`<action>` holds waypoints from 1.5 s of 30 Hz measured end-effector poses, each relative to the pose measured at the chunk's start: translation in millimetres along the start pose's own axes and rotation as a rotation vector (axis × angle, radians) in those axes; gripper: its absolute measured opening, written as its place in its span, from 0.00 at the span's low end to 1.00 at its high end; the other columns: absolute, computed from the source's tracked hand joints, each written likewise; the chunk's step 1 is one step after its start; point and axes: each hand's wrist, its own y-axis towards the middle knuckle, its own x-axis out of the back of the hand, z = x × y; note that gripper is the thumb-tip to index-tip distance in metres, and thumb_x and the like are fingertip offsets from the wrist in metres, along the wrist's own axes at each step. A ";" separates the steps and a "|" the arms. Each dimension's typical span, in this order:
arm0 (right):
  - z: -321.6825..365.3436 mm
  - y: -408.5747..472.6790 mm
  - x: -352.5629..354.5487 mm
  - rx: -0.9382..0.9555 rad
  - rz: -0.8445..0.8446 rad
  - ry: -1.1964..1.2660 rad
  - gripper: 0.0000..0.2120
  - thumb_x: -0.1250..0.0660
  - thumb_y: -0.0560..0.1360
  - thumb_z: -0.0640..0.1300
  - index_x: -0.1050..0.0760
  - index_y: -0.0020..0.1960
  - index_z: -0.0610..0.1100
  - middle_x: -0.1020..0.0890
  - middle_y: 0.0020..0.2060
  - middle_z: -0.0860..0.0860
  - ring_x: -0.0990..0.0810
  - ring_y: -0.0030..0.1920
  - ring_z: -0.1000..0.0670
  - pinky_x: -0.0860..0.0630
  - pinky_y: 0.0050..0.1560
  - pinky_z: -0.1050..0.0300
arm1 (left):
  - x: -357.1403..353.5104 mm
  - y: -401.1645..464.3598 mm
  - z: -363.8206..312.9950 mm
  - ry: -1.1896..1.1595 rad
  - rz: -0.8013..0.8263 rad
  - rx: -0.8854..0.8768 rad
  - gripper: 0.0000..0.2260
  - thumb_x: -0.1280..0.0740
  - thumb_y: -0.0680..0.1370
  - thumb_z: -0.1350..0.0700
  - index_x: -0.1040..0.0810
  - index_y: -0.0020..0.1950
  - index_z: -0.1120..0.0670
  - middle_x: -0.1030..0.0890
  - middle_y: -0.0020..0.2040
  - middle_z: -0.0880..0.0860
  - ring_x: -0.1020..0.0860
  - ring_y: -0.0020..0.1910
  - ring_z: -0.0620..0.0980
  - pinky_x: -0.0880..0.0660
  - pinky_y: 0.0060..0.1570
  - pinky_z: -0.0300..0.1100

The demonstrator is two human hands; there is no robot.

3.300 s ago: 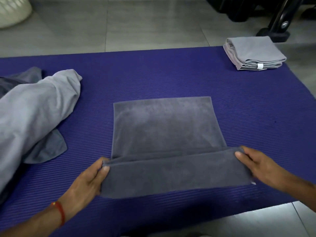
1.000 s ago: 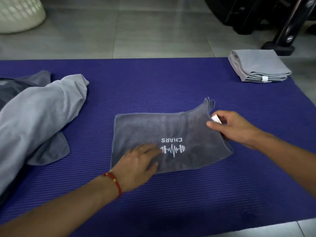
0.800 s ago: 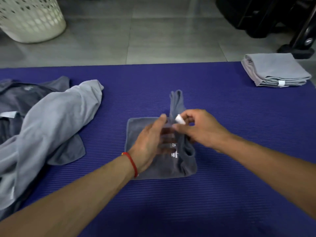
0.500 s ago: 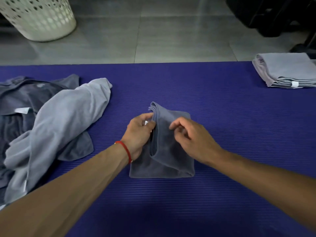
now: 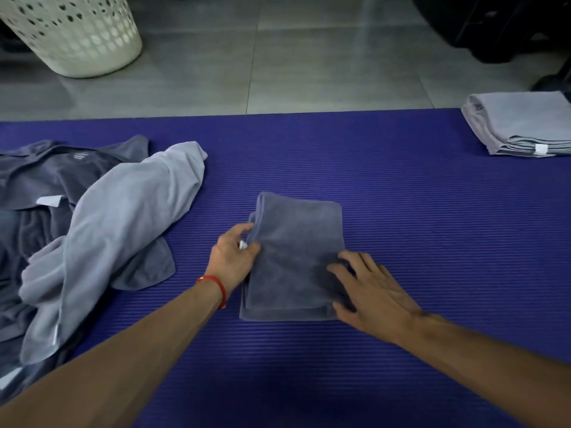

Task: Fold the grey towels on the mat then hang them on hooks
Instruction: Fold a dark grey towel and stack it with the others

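Note:
A dark grey towel [image 5: 296, 242] lies folded into a small rectangle in the middle of the purple mat [image 5: 417, 242]. My left hand [image 5: 233, 257] pinches its left edge, thumb on top, next to a small white tag. On the towel's lower right part my right hand [image 5: 367, 287] presses flat with its fingers spread. A heap of unfolded light and dark grey towels [image 5: 92, 230] lies on the mat's left side. A light grey folded towel [image 5: 522, 125] sits at the mat's far right corner.
A white perforated laundry basket [image 5: 74, 32] stands on the grey tiled floor beyond the mat at the far left. Dark equipment [image 5: 494, 26] stands on the floor at the far right. No hooks are in view.
The towel was folded up from the near edge, then its right half was brought over to the left. My right hand has let go of the edge and now lies flat on the folded towel.

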 end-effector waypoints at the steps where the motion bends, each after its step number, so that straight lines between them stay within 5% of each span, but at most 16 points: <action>1: 1.7 1.2 -3.8 -0.012 0.013 -0.042 0.32 0.34 0.74 0.61 0.34 0.73 0.48 0.36 0.70 0.47 0.30 0.67 0.44 0.22 0.58 0.44 | 0.7 4.1 10.9 0.035 0.030 0.047 0.14 0.31 0.71 0.48 0.20 0.56 0.39 0.15 0.48 0.49 0.16 0.48 0.51 0.19 0.52 0.56; 8: 9.2 4.8 -13.0 0.013 -0.006 -0.012 0.22 0.32 0.76 0.53 0.31 0.67 0.45 0.31 0.60 0.48 0.22 0.49 0.49 0.18 0.41 0.54 | -6.7 21.4 8.8 0.155 -0.036 0.037 0.12 0.28 0.76 0.45 0.20 0.51 0.52 0.17 0.43 0.51 0.17 0.43 0.51 0.19 0.44 0.46; 10: 10.8 -1.6 -15.6 0.004 -0.048 0.052 0.15 0.27 0.73 0.44 0.27 0.57 0.45 0.27 0.50 0.50 0.28 0.32 0.55 0.24 0.30 0.62 | -7.4 20.3 8.8 0.198 -0.087 0.018 0.09 0.30 0.78 0.48 0.21 0.51 0.53 0.18 0.41 0.51 0.18 0.41 0.50 0.20 0.43 0.46; 12: 11.9 -9.2 -21.0 -0.001 -0.010 0.077 0.16 0.26 0.70 0.40 0.28 0.53 0.47 0.26 0.43 0.53 0.36 0.27 0.56 0.36 0.25 0.66 | -10.1 15.2 15.2 0.230 -0.109 0.006 0.07 0.31 0.79 0.49 0.23 0.49 0.53 0.19 0.41 0.50 0.19 0.42 0.52 0.21 0.45 0.48; 15: 7.0 -9.8 -15.1 0.048 -0.005 0.043 0.13 0.36 0.77 0.52 0.30 0.59 0.49 0.24 0.48 0.54 0.29 0.32 0.56 0.34 0.32 0.63 | -15.6 7.4 27.8 0.253 -0.121 -0.036 0.08 0.32 0.80 0.50 0.26 0.52 0.52 0.21 0.40 0.48 0.20 0.43 0.53 0.22 0.48 0.50; 18: -4.1 12.5 -3.7 0.029 -0.131 0.027 0.27 0.43 0.79 0.58 0.33 0.73 0.45 0.29 0.68 0.49 0.21 0.57 0.49 0.21 0.52 0.52 | -19.4 7.3 29.6 0.219 -0.164 -0.088 0.09 0.32 0.81 0.50 0.24 0.56 0.54 0.23 0.40 0.45 0.22 0.40 0.48 0.23 0.47 0.49; 21: -15.3 46.1 -3.6 0.000 -0.057 -0.025 0.33 0.52 0.82 0.59 0.51 0.83 0.45 0.56 0.83 0.47 0.49 0.82 0.45 0.39 0.78 0.44 | -19.7 8.7 33.0 0.256 -0.173 -0.164 0.13 0.33 0.82 0.50 0.24 0.63 0.54 0.22 0.44 0.47 0.22 0.45 0.51 0.23 0.51 0.51; 24: -28.6 69.6 -14.3 -0.044 0.113 -0.068 0.34 0.60 0.83 0.63 0.67 0.82 0.49 0.68 0.80 0.52 0.67 0.81 0.49 0.53 0.81 0.41 | -20.2 12.5 42.9 0.324 -0.165 -0.214 0.14 0.34 0.81 0.49 0.26 0.64 0.53 0.20 0.46 0.51 0.21 0.47 0.56 0.23 0.50 0.55; 28: -30.4 79.3 -11.6 -0.062 0.241 0.006 0.35 0.55 0.84 0.63 0.69 0.81 0.52 0.71 0.79 0.55 0.71 0.79 0.51 0.55 0.81 0.39 | -22.9 12.9 45.7 0.400 -0.201 -0.207 0.15 0.34 0.82 0.48 0.29 0.64 0.53 0.23 0.48 0.51 0.23 0.50 0.58 0.31 0.46 0.50; 32: -27.9 57.4 -8.2 -0.123 0.111 0.144 0.36 0.47 0.84 0.61 0.61 0.83 0.51 0.64 0.82 0.53 0.56 0.82 0.48 0.43 0.78 0.41 | -19.9 9.8 39.8 0.494 -0.243 -0.192 0.23 0.33 0.80 0.47 0.34 0.71 0.53 0.28 0.63 0.57 0.25 0.56 0.60 0.29 0.44 0.53; 35: -26.8 23.5 -16.0 -0.137 0.061 0.197 0.35 0.46 0.83 0.61 0.57 0.83 0.52 0.53 0.82 0.51 0.42 0.79 0.47 0.36 0.75 0.45 | -25.2 -13.4 24.3 0.807 -0.326 -0.734 0.18 0.33 0.79 0.50 0.27 0.67 0.54 0.28 0.65 0.58 0.27 0.58 0.60 0.27 0.49 0.56; 38: -36.8 5.2 -21.7 -0.011 0.068 0.182 0.30 0.49 0.84 0.58 0.53 0.83 0.54 0.52 0.82 0.50 0.39 0.78 0.46 0.34 0.74 0.45 | -56.2 -51.1 31.6 0.952 0.031 -1.200 0.19 0.35 0.78 0.44 0.22 0.64 0.52 0.23 0.64 0.55 0.25 0.61 0.57 0.27 0.60 0.55; 40: -45.3 3.0 -22.7 0.042 0.087 0.167 0.29 0.47 0.85 0.54 0.52 0.83 0.55 0.54 0.83 0.50 0.40 0.78 0.46 0.34 0.75 0.46 | -76.3 -59.9 45.0 1.060 0.159 -1.188 0.24 0.32 0.76 0.42 0.23 0.65 0.55 0.22 0.64 0.56 0.23 0.61 0.57 0.26 0.63 0.55; 42: -50.8 3.8 -21.7 0.066 0.106 0.139 0.31 0.43 0.85 0.50 0.53 0.83 0.55 0.57 0.82 0.51 0.39 0.77 0.46 0.32 0.73 0.46 | -88.1 -58.1 49.4 1.100 0.107 -1.159 0.19 0.31 0.77 0.47 0.22 0.62 0.57 0.21 0.60 0.57 0.21 0.57 0.58 0.23 0.59 0.55; 45: -51.3 3.7 -18.1 0.081 0.149 0.093 0.33 0.42 0.84 0.49 0.55 0.83 0.55 0.61 0.82 0.52 0.40 0.77 0.47 0.31 0.73 0.47 | -99.6 -58.5 46.5 1.169 0.000 -1.151 0.14 0.45 0.83 0.59 0.21 0.61 0.61 0.20 0.57 0.60 0.21 0.54 0.60 0.21 0.53 0.55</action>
